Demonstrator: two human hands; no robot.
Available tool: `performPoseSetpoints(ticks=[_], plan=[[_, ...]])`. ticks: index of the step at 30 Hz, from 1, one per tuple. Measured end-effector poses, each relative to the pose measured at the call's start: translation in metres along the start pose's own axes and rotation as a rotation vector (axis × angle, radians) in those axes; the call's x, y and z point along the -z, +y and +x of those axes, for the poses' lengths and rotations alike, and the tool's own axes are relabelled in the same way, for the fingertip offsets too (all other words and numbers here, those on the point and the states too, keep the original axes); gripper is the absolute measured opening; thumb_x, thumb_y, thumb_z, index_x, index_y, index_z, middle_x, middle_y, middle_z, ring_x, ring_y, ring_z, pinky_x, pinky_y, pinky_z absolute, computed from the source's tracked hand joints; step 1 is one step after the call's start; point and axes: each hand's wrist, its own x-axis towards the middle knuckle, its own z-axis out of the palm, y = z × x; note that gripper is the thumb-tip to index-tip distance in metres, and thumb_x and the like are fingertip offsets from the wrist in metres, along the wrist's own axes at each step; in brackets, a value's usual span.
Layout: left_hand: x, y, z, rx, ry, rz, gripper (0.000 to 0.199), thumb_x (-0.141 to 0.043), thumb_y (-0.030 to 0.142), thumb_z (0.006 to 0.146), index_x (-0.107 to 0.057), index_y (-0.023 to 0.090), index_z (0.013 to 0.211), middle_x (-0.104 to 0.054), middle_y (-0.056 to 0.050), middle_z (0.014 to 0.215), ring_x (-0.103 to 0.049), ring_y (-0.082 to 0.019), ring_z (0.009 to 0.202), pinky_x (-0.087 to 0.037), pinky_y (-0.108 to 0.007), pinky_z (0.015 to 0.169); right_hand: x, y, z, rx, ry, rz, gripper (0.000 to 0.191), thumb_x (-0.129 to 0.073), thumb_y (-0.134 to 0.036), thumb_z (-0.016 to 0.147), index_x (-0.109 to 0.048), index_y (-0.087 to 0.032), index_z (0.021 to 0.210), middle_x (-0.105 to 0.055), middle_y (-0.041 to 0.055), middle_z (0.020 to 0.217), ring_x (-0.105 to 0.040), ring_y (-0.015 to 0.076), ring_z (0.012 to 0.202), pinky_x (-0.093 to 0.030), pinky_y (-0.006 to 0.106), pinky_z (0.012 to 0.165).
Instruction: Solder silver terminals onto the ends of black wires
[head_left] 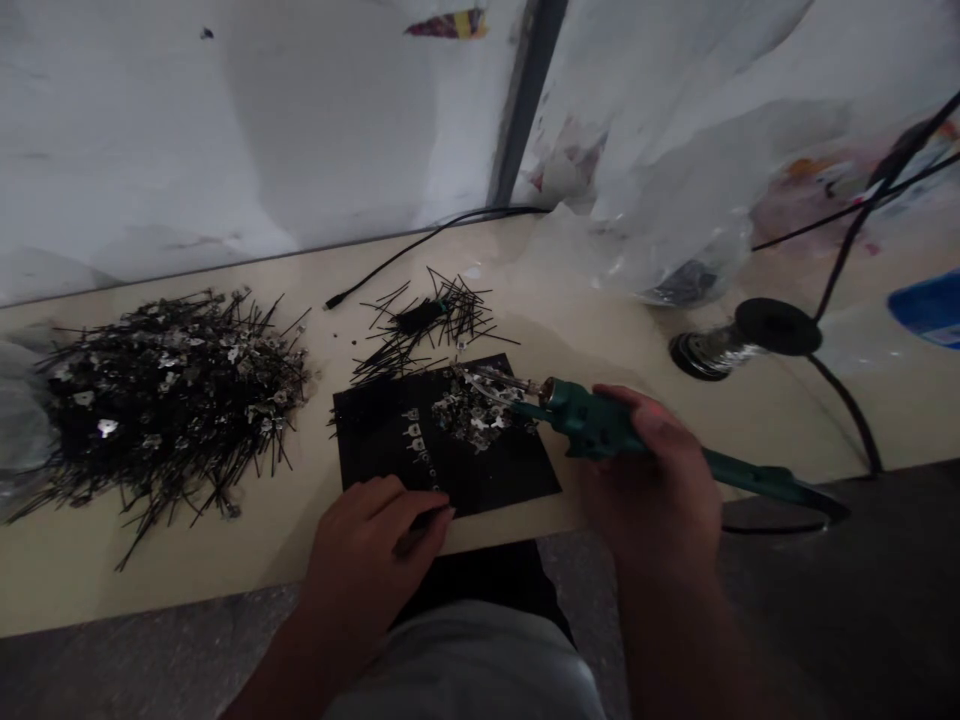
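My right hand [660, 480] is wrapped round a green soldering gun [600, 420]. The gun's metal tip points left, over a heap of small shiny metal pieces [480, 410] on a black mat [510, 475]. At the mat's front edge, my left hand [382, 535] is closed, thumb and forefinger pinched together. Whatever sits between those fingertips is too dark and small to make out. A row of small metal pieces [415, 430] runs down the mat toward the left fingertips.
A large pile of black wires with metal ends [172, 390] covers the table's left side. Cut black wires [457, 305] lie behind the mat, near a cable [405, 262]. At right stand a solder spool [712, 350], a clear plastic bag [660, 250] and a blue object [930, 308].
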Motion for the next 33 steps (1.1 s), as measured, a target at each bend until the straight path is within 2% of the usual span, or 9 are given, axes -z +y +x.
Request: performPoseSetpoints(ticks=[3,6,10,12,17,20,24,28,33], plan=[[0.003,0.002,0.0,0.014,-0.003,-0.015,0.024,-0.061,0.034,0.11,-0.079,0.022,0.1,-0.065,0.0,0.075,-0.066,-0.016,0.068,-0.05,-0.029,0.065,0.0,0.0,-0.001,0.012,-0.001,0.002,0.024,-0.089,-0.042,0.064,-0.083,-0.025,0.08,-0.076,0.0025,0.089,-0.065,0.0158,0.075,-0.053,0.028,0.062],[0.016,-0.003,0.004,0.067,0.023,-0.03,0.019,-0.064,0.035,0.107,-0.078,0.023,0.106,-0.064,0.001,0.079,-0.063,-0.015,0.066,-0.049,-0.027,0.064,0.0,0.0,-0.001,0.007,-0.014,0.0,0.026,-0.089,-0.043,0.065,-0.083,-0.024,0.082,-0.077,0.0028,0.09,-0.068,0.0171,0.079,-0.056,0.031,0.067],[0.038,-0.026,0.023,0.159,0.091,0.078,0.015,-0.065,0.03,0.104,-0.078,0.024,0.106,-0.059,0.002,0.078,-0.06,-0.013,0.064,-0.046,-0.026,0.064,0.001,0.001,-0.001,-0.004,-0.024,-0.004,0.03,-0.091,-0.044,0.064,-0.084,-0.023,0.084,-0.076,0.0016,0.085,-0.065,0.0138,0.071,-0.052,0.028,0.062],[0.045,-0.039,0.034,0.211,0.089,0.138,0.016,-0.066,0.03,0.103,-0.079,0.024,0.107,-0.061,0.002,0.079,-0.061,-0.014,0.065,-0.044,-0.027,0.062,0.003,0.003,0.0,0.009,-0.025,-0.001,0.029,-0.089,-0.044,0.066,-0.084,-0.022,0.085,-0.075,0.0017,0.085,-0.065,0.0144,0.072,-0.052,0.03,0.063],[0.044,-0.055,0.055,0.221,-0.005,0.208,0.022,-0.072,0.031,0.098,-0.081,0.025,0.117,-0.067,0.001,0.083,-0.063,-0.015,0.07,-0.044,-0.028,0.067,0.007,0.006,0.001,0.004,-0.029,0.01,0.029,-0.088,-0.043,0.069,-0.083,-0.022,0.088,-0.078,0.0046,0.093,-0.07,0.0191,0.082,-0.057,0.035,0.073],[0.043,-0.055,0.06,0.247,-0.057,0.198,0.017,-0.072,0.027,0.098,-0.083,0.025,0.111,-0.066,0.001,0.081,-0.065,-0.015,0.072,-0.043,-0.027,0.067,0.006,0.006,0.001,-0.017,-0.031,0.011,0.029,-0.089,-0.044,0.069,-0.083,-0.023,0.087,-0.078,0.0042,0.093,-0.071,0.0195,0.084,-0.058,0.035,0.074],[0.044,-0.053,0.062,0.292,-0.069,0.15,0.013,-0.071,0.023,0.096,-0.083,0.026,0.099,-0.064,0.002,0.078,-0.063,-0.015,0.071,-0.04,-0.026,0.064,0.001,0.002,-0.002,-0.022,-0.004,0.031,0.033,-0.092,-0.044,0.063,-0.083,-0.022,0.085,-0.077,0.0025,0.087,-0.07,0.0169,0.081,-0.057,0.03,0.071],[0.044,-0.052,0.064,0.346,-0.087,0.135,0.01,-0.07,0.023,0.095,-0.08,0.025,0.097,-0.063,0.002,0.079,-0.062,-0.016,0.071,-0.04,-0.027,0.065,-0.003,0.0,-0.004,-0.04,0.007,0.03,0.039,-0.096,-0.045,0.056,-0.083,-0.02,0.084,-0.077,0.0029,0.085,-0.07,0.0162,0.081,-0.057,0.029,0.071],[0.046,-0.053,0.067,0.347,-0.119,0.135,0.011,-0.067,0.026,0.097,-0.077,0.023,0.096,-0.065,0.0,0.084,-0.063,-0.018,0.075,-0.041,-0.029,0.066,-0.001,0.001,-0.003,-0.041,0.028,0.029,0.033,-0.093,-0.043,0.06,-0.083,-0.023,0.083,-0.077,0.0021,0.088,-0.071,0.0176,0.083,-0.058,0.031,0.072]])
